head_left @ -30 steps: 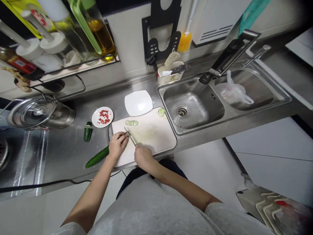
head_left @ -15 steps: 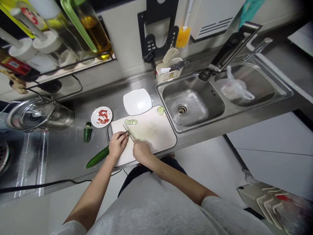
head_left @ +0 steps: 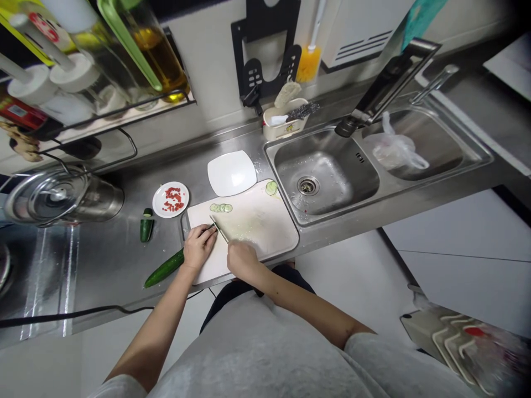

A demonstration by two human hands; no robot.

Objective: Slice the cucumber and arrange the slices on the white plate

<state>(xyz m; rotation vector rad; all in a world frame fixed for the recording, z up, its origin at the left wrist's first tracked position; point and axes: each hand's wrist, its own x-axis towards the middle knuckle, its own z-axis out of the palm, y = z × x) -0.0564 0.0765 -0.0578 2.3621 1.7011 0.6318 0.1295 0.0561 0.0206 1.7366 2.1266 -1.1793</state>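
My left hand (head_left: 199,246) is closed over a long green cucumber (head_left: 165,268). Its near part reaches left past the board, and its other end shows dark by my fingertips. In my right hand (head_left: 243,258) is a kitchen knife (head_left: 219,228), gripped by a handle that my fist hides. The blade stands close beside my left fingertips at the cucumber's end. Both hands are over a white cutting board (head_left: 277,235). An overlapping row of thin cucumber slices (head_left: 221,208) lies near its far left edge. More pale slices (head_left: 271,188) sit at its far right corner.
Behind the board lies a white square plate (head_left: 232,172). A round plate (head_left: 182,192) with red chopped bits stands left, near cut cucumber pieces (head_left: 146,230). The sink (head_left: 327,190) borders the board's right. A steel pot (head_left: 99,199) stands far left.
The knife blade and my right hand have shifted very slightly away from my left fingers. The whole view has moved a little; the slices and plates lie as before.
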